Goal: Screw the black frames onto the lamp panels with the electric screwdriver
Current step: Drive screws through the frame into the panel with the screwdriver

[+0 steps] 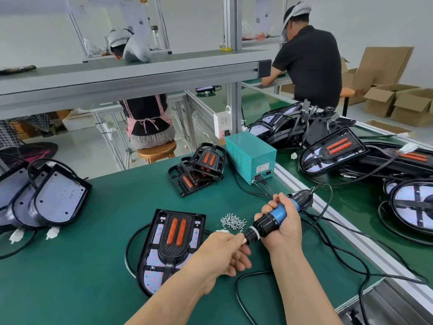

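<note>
A lamp panel (153,275) lies on the green mat in front of me, with a black frame (174,233) carrying two orange strips on top of it. My right hand (284,227) grips the blue and black electric screwdriver (278,214), held nearly level with its tip pointing left. My left hand (222,250) is closed at the screwdriver's tip, fingers pinched around the bit; whether it holds a screw is hidden. A small heap of silver screws (233,221) lies just right of the panel.
A stack of spare black frames (199,170) sits behind the panel, beside a teal power box (249,154). Bare lamp panels (50,195) lie at the left. Finished lamps (332,152) and cables crowd the conveyor at right. Other people work at benches behind.
</note>
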